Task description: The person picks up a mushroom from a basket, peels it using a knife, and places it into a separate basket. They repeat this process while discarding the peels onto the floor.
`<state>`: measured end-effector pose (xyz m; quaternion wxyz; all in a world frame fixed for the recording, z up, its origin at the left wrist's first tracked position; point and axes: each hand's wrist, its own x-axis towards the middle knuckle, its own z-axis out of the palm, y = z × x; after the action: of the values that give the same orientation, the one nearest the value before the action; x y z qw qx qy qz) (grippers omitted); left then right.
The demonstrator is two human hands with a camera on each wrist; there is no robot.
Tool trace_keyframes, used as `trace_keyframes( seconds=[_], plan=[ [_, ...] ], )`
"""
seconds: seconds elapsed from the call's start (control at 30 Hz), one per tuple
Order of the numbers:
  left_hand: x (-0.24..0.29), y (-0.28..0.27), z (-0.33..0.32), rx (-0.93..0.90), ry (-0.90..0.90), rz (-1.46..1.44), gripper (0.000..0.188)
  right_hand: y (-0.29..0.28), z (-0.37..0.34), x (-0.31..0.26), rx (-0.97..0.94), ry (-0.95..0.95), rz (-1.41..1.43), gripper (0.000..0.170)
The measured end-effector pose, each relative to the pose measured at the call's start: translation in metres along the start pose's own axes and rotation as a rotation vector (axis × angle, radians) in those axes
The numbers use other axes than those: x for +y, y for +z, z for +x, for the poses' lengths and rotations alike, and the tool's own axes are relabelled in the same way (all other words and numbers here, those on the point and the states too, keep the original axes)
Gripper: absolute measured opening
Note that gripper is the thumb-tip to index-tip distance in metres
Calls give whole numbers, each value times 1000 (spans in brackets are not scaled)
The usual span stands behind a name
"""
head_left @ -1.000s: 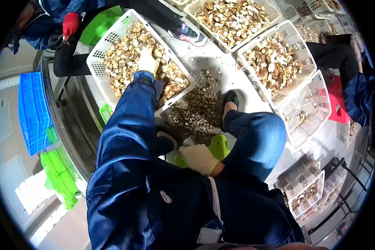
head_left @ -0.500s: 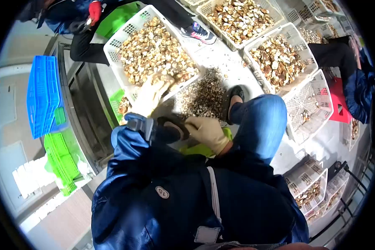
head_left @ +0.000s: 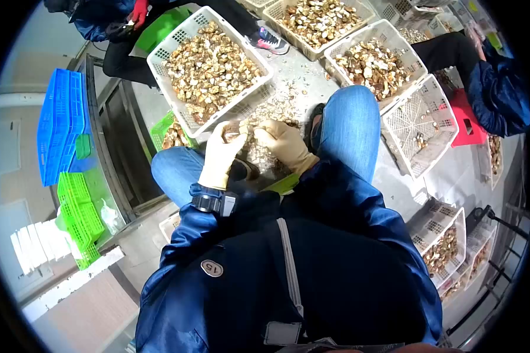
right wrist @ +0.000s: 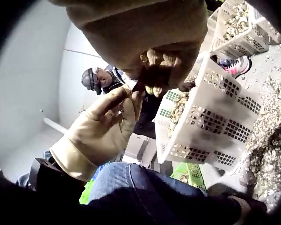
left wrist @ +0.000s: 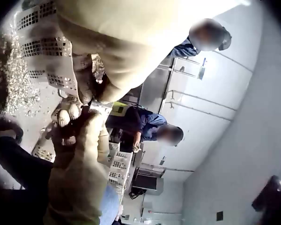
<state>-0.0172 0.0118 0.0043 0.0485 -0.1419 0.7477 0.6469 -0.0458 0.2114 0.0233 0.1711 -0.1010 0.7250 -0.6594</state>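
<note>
My gloved left hand point(head_left: 221, 154), a watch at its wrist, pinches a small brownish mushroom piece between thumb and fingers. My gloved right hand point(head_left: 288, 147) is close beside it, fingertips facing the left ones. In the right wrist view, the right hand point(right wrist: 150, 37) has its fingers curled round a small object, mostly hidden, near the tips of the left hand point(right wrist: 100, 136). The left wrist view shows the left hand point(left wrist: 117, 37) above the right hand point(left wrist: 82, 173). Just beyond both hands stands a white crate point(head_left: 253, 89) of brown and white mushroom pieces point(head_left: 209, 65).
Trimmings point(head_left: 277, 112) lie on the floor between the feet. More filled crates point(head_left: 362, 35) stand ahead, with a nearly bare white crate point(head_left: 412, 123) at right. A green crate point(head_left: 162, 125) is by the left knee, blue crates point(head_left: 59, 126) farther left. Other people sit at both sides.
My left hand has come back from the crate of mushroom pieces to meet my right hand. The right hand has risen from low between the knees.
</note>
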Motion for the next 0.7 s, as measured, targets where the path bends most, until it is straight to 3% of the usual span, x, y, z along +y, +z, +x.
trace_keyframes(
  seconds=[0.1,0.13,0.23,0.27,0.37,0.4,0.6,0.7],
  plan=[
    [-5,5,-4,30,114,71,46,-2,1,11,-95,-25,36,20],
    [-6,2,-4,32,159,264,44,-3,3,9,-89,-93,-50,19],
    [0,6,-7,-10,25,-66,41,-12,10,34,-132,-167,-153,19],
    [4,7,-8,-19,-57,-110,41,-5,5,41,35,-139,-37,20],
    [2,7,-8,3,117,89,41,-1,4,38,-25,-75,57,21],
    [1,6,-7,-17,100,60,41,-2,5,30,-29,-150,-13,23],
    [3,-5,-4,-82,71,-36,39,-1,13,50,-122,-45,78,22],
    [8,-11,-6,-147,100,126,38,0,16,56,-137,-39,145,22]
  ],
)
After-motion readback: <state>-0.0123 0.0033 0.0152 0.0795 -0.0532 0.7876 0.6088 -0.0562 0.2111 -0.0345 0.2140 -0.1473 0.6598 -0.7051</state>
